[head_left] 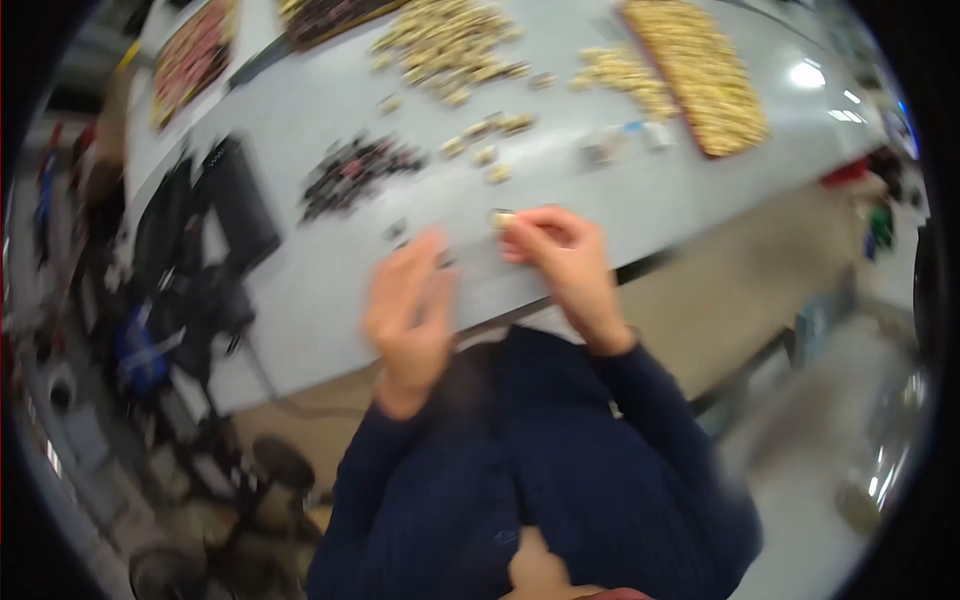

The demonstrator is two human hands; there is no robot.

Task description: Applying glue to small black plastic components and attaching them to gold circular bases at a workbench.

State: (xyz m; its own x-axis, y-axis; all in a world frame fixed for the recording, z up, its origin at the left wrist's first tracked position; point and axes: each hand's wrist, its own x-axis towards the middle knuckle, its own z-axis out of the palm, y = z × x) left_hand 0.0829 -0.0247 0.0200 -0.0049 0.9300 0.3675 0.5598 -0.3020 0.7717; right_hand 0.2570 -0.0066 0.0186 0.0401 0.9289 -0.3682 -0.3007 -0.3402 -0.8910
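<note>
Over the front of the grey table (330, 285), my right hand (565, 262) is closed in a pinch on a small cream-coloured piece (502, 219) with a dark edge. My left hand (408, 310) is blurred, its fingers stretched out and the thumb apart, with nothing plainly in it. A few small dark pieces (396, 229) lie by its fingertips. Beyond them is a heap of dark pieces (358, 175), some reddish. Several loose cream pieces (487, 155) lie past my right hand, in front of a big cream pile (445, 45).
At the right stands a tray packed with yellowish pieces (705, 75), beside a smaller cream pile (620, 75). Small blurred blocks (603, 147) lie near it. Black equipment (238, 195) occupies the left edge. Trays of reddish (193, 60) and dark pieces (330, 18) sit at the far left.
</note>
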